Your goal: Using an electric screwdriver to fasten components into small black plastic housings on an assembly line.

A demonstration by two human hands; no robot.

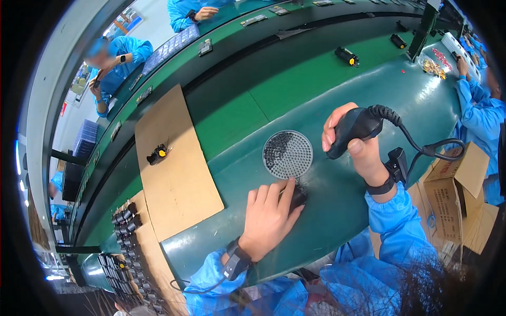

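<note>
My left hand (270, 213) lies low over the green bench, its index finger and thumb closed about a small black part (299, 197) that is mostly hidden. The index fingertip reaches the near rim of a round, perforated grey dish (301, 154). Tiny black pieces (278, 147), which look like screws, cover the dish's left side. Raised to the right of the dish, my right hand (361, 150) grips a black corded electric screwdriver (354, 129). Its narrow end points down and left, apart from the black part. A thick cable (406, 131) loops from its back.
On the left, a cardboard sheet (168, 174) bears a black part with a yellow disc (157, 154). Rows of black assemblies (129, 231) stand at lower left. A green conveyor (263, 100) crosses beyond. An open carton (448, 200) is at right. Co-workers (118, 63) sit around.
</note>
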